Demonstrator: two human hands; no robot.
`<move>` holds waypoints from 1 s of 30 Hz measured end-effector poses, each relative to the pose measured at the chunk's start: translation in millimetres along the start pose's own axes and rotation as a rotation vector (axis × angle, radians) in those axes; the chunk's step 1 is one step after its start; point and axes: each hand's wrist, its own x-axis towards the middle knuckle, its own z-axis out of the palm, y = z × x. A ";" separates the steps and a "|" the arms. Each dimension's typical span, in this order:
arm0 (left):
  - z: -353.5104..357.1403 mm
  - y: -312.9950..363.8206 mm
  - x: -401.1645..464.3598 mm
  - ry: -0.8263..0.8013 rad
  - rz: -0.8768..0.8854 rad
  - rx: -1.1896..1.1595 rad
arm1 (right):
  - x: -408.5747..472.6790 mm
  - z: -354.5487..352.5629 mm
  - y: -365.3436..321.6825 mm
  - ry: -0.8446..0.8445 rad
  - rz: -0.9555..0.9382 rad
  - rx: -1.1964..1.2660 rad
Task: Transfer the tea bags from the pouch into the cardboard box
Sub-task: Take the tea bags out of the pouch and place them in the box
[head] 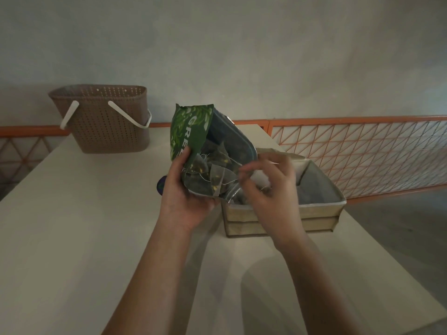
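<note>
Over the near-left corner of the cardboard box [285,212], both hands work at the mouth of the pouch [193,131]. Left hand [183,201] has its grip wrapped around the lower part of the green pouch, holding it off the desk [96,226] and tilted so the clear window and opening face the box. Pyramid tea bags [212,175] with thin white strings are visible bunched inside the window, so most of the load looks untransferred. Right hand [268,187] is motion-blurred just beside the pouch mouth, grip pinched on something pale and translucent, probably one tea bag with its string; can't confirm exactly what, blur is too heavy. Box sits on the desk right of the pouch, top open, grey lining showing, interior mostly hidden behind the right hand, so can't tell how many bags are in it. My read: mid-transfer, one bag being pulled out, pouch far from empty. Next move calls for carrying the pinched bag over the box rim and letting go inside, watching that its string doesn't drag neighbours out onto the desk. Left grip needs to keep the pouch steady and mouth aimed at the box. Tipping the pouch to pour might be faster, but tangled strings could clump. Brown basket [106,119] at the far-left of the desk is not involved, well apart.
</note>
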 end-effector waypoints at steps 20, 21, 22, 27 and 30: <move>3.8 -1.7 -2.8 -0.045 0.028 -0.019 | 10.1 -16.5 -17.5 0.007 0.181 0.307; 3.0 -2.2 -2.2 -0.050 0.028 -0.025 | 12.5 -21.9 -17.7 0.008 0.214 0.368; 2.4 -2.5 -1.5 -0.056 0.029 -0.026 | 14.8 -26.7 -16.1 0.007 0.258 0.434; -0.1 -2.8 1.7 -0.097 0.006 -0.056 | 22.7 -43.1 -4.5 0.071 0.409 0.675; -0.1 -2.8 1.9 -0.092 -0.007 -0.066 | 24.7 -45.0 4.7 0.116 0.461 0.703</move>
